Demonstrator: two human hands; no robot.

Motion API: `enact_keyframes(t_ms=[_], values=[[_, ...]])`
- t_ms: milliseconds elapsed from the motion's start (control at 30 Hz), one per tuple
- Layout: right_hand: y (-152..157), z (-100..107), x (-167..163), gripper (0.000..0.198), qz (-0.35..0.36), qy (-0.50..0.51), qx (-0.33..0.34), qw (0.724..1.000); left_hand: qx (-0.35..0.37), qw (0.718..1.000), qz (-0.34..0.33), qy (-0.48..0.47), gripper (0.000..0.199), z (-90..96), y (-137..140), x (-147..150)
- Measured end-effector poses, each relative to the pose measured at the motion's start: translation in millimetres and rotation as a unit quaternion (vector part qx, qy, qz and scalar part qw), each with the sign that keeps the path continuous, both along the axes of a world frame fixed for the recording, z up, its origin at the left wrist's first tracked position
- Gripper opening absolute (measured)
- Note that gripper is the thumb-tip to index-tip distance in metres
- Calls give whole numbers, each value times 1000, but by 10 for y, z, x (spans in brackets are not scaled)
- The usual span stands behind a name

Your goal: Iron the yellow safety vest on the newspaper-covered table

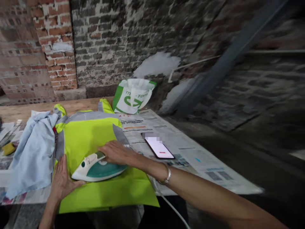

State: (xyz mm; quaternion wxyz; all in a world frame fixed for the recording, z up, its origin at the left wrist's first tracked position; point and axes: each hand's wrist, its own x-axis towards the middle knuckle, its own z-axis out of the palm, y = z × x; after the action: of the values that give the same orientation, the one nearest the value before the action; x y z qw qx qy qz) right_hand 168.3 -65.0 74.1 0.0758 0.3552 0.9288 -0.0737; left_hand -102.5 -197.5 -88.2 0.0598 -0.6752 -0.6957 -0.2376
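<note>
A white and teal iron [101, 170] lies on a bright yellow-green garment [91, 136] with grey bands. My right hand [115, 152] is wrapped round the iron's handle, and its tip points left. Flat on the garment's left part, just left of the iron's tip, rests my left hand [62, 179] with fingers stretched and thumb out. The garment is spread over the newspaper-covered table, its lower edge hanging over the front. A white cord [172, 208] runs down past the table edge below my right forearm.
Right of the garment, a phone [158, 148] with a lit screen lies on newspaper [190, 156]. A white and green bag [134, 95] stands at the back. On the left are a light blue cloth [34, 151] and a yellow sponge-like piece [9, 149]. A brick wall [107, 41] rises behind.
</note>
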Motion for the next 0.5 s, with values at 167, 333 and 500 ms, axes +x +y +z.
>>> enact_keyframes(t_ms=[167, 333, 500], values=[[159, -40, 56, 25, -48, 3, 36, 998, 16, 999, -7, 29, 138, -68, 7, -59], [915, -132, 17, 33, -134, 23, 82, 987, 16, 999, -12, 46, 137, -74, -10, -65], [1834, -140, -111, 37, -144, 30, 109, 983, 11, 998, -13, 58, 135, -24, -26, -43]])
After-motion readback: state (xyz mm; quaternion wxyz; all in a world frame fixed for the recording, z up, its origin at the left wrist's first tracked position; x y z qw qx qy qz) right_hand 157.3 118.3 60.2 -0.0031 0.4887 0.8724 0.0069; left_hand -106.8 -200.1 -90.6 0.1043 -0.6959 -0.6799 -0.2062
